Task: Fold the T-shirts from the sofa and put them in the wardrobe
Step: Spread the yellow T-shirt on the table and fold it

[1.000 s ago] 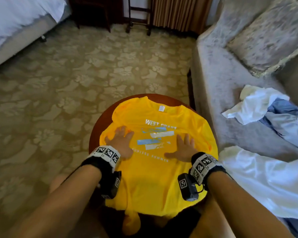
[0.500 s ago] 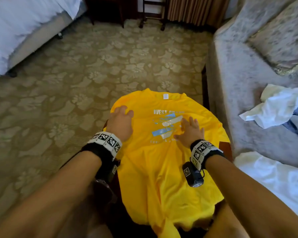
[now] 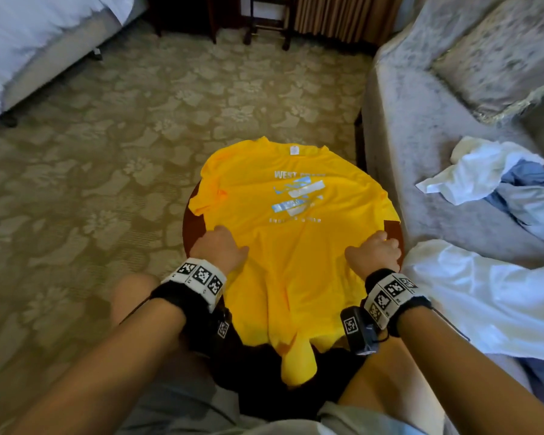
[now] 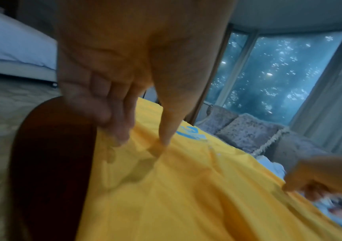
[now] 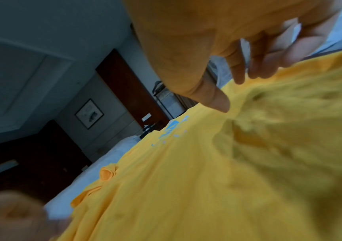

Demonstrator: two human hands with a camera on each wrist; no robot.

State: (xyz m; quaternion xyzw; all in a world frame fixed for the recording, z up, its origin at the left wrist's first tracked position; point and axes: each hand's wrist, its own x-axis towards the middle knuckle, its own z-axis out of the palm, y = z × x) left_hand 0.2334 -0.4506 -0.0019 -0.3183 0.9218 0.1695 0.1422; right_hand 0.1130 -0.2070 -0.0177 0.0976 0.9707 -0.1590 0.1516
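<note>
Two hands pinching soft, creased yellow T-shirt (image 3: 296,262) spread across round dark-wood table (image 3: 189,224): left hand (image 3: 220,249) gripping left edge, right hand (image 3: 374,252) gripping right edge, fingers curled.

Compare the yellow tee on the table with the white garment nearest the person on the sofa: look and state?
The yellow tee lies spread flat on the round table, print up; the white garment lies rumpled on the sofa. Left hand and right hand pinch the tee's sides; nothing touches the white garment. The tee bears a printed logo; no print shows on the white one. Neither is folded.
</note>
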